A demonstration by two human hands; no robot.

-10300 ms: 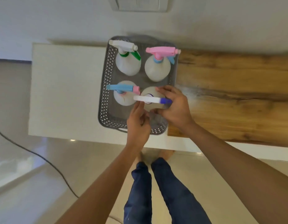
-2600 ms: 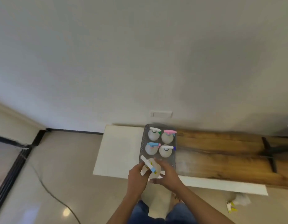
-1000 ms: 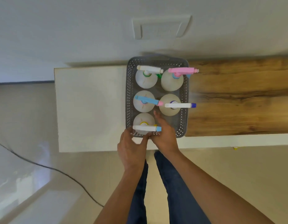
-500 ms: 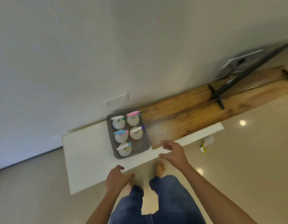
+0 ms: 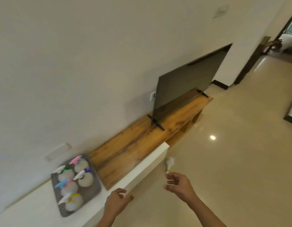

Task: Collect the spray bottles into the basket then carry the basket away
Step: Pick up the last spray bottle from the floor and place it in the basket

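A grey perforated basket [image 5: 94, 185] sits on the white counter [image 5: 35, 208] at the lower left, holding several clear spray bottles with coloured trigger heads. One more spray bottle [image 5: 169, 163] with a yellow-green trigger lies on the floor beyond the counter's right end. My right hand [image 5: 178, 184] hovers just below that bottle, fingers apart, holding nothing. My left hand [image 5: 116, 203] floats by the counter's front edge, right of the basket, also empty with loosely curled fingers.
A wooden top [image 5: 142, 145] continues the counter to the right and carries a flat dark TV [image 5: 183, 89] on black feet. A plain wall runs behind. Glossy beige floor [image 5: 232, 161] spreads right toward a doorway [image 5: 273, 46].
Both hands have left the basket after setting the last bottle in it. The view has swung right, and my right hand has moved toward the bottle on the floor.
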